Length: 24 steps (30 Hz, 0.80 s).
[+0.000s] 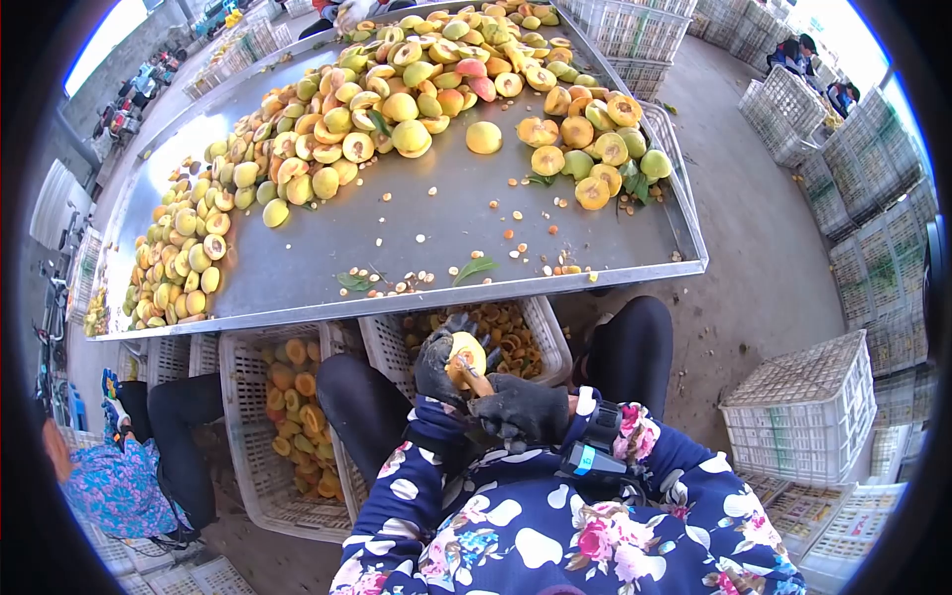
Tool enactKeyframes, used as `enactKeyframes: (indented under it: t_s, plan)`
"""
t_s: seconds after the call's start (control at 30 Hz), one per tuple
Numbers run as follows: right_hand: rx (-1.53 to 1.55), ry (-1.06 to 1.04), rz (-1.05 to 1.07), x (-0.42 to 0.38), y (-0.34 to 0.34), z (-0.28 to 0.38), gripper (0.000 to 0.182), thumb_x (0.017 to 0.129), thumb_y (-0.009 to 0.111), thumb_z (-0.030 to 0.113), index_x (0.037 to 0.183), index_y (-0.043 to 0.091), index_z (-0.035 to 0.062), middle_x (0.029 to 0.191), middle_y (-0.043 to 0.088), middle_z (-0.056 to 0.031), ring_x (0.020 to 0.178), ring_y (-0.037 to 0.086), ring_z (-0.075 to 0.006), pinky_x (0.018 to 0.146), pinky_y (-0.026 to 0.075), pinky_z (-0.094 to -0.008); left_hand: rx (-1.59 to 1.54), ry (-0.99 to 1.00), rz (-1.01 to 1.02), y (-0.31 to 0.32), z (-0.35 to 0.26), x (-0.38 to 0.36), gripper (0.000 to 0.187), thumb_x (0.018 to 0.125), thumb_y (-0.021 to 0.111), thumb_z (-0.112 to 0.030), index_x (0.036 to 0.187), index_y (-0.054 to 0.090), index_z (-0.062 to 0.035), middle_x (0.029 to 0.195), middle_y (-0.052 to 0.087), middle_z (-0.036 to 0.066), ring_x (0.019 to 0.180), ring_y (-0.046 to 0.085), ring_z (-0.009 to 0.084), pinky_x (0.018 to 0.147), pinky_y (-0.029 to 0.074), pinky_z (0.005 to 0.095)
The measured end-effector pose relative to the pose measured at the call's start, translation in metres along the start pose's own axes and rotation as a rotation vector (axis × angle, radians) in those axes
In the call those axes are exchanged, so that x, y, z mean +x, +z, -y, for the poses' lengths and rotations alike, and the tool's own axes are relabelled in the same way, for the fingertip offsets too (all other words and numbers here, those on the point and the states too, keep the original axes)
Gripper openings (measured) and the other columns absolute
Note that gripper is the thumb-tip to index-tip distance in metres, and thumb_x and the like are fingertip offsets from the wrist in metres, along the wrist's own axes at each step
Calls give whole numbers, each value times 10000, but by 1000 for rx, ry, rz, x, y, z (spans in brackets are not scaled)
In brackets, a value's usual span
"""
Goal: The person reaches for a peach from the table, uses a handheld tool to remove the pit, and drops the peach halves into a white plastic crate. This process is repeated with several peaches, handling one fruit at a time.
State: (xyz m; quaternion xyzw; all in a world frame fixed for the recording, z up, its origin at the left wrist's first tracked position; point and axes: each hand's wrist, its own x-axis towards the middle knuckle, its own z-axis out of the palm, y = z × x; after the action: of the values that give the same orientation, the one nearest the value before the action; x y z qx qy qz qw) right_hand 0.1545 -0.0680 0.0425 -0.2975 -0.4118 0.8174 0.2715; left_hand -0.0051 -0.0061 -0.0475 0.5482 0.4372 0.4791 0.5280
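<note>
My left hand (434, 365), in a dark glove, is closed around a yellow peach half (464, 347) with its cut face showing. My right hand (523, 409), gloved too, grips a small tool with a brown wooden-looking handle (478, 381). The tool's front end meets the cut face of the peach half; its tip is too small to make out. Both hands are over my lap, just above a white crate (551, 342) with cut peach pieces (508, 329) in it.
A metal table (347, 243) ahead holds a heap of peach halves (327, 129), with loose pits and leaves near its raised edge. Another crate of peaches (245, 436) stands left, beside a seated person (124, 476). Stacked crates (798, 407) line the right side.
</note>
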Motion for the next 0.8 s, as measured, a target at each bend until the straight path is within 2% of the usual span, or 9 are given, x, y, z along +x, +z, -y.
enactKeyframes:
  t_s: [0.07, 0.13, 0.2, 0.27, 0.33, 0.47, 0.57, 0.7, 0.8]
  plan:
    - [287, 219, -86, -5, 8, 14, 252, 833, 541, 181, 1034, 479, 42, 642, 517, 1, 420, 494, -61, 351, 438, -198, -955, -545, 110, 3, -16, 9, 362, 748, 608, -234, 1024, 527, -14, 881, 599, 112, 810, 593, 226, 751, 492, 336]
    - [207, 216, -106, -2, 7, 12, 243, 832, 536, 176, 1023, 466, 44, 641, 510, -5, 416, 493, -67, 336, 433, -204, 79, -3, 198, -9, -9, 11, 370, 751, 606, -287, 1003, 529, -28, 881, 594, 102, 802, 587, 224, 741, 493, 347]
    - [172, 230, -118, -1, 9, 11, 236, 831, 529, 168, 1014, 447, 43, 639, 500, -12, 412, 493, -73, 322, 426, -209, 621, 324, 201, -15, -10, 10, 360, 756, 599, -315, 982, 538, -41, 874, 593, 94, 771, 587, 219, 719, 498, 345]
    - [187, 258, -126, -3, 13, 12, 233, 830, 517, 159, 1006, 423, 40, 636, 489, -22, 408, 492, -79, 309, 417, -214, -103, -194, 27, -7, 11, 4, 336, 761, 591, -325, 958, 551, -56, 845, 593, 85, 731, 586, 212, 684, 501, 343]
    - [56, 316, -197, -4, 19, 19, 236, 831, 500, 152, 1011, 400, 37, 632, 478, -28, 401, 487, -88, 303, 412, -219, -473, -475, -85, -6, 42, 0, 271, 788, 544, -267, 949, 568, -50, 848, 602, 86, 734, 589, 199, 681, 497, 327]
    - [-273, 381, -292, 2, 18, 13, 265, 832, 483, 138, 1033, 363, 14, 653, 490, -56, 414, 506, -108, 291, 402, -228, -319, -542, -180, -4, 46, 0, 209, 844, 456, -152, 939, 593, -25, 866, 619, 94, 751, 597, 183, 682, 487, 293]
    - [-624, 421, -327, 4, 20, 17, 238, 871, 414, 164, 1032, 372, -7, 680, 514, -95, 480, 553, -167, 357, 449, -293, -295, -571, -289, 4, 48, 4, 220, 800, 511, -292, 818, 584, -85, 749, 582, 73, 654, 568, 201, 601, 480, 317]
    - [-1116, 227, -381, 18, -4, -33, 250, 895, 326, 172, 1028, 420, -17, 725, 569, -170, 627, 604, -286, 528, 481, -383, -572, -691, -496, 14, 38, 2, 244, 777, 527, -359, 714, 559, -125, 674, 562, 65, 600, 546, 228, 570, 472, 348]
    - [-1292, 172, -405, 17, -8, -28, 261, 876, 338, 161, 1010, 453, -31, 768, 589, -211, 718, 603, -342, 606, 476, -414, -1004, -877, -149, 10, 33, -3, 266, 792, 506, -354, 679, 541, -116, 651, 555, 72, 595, 545, 241, 562, 465, 345]
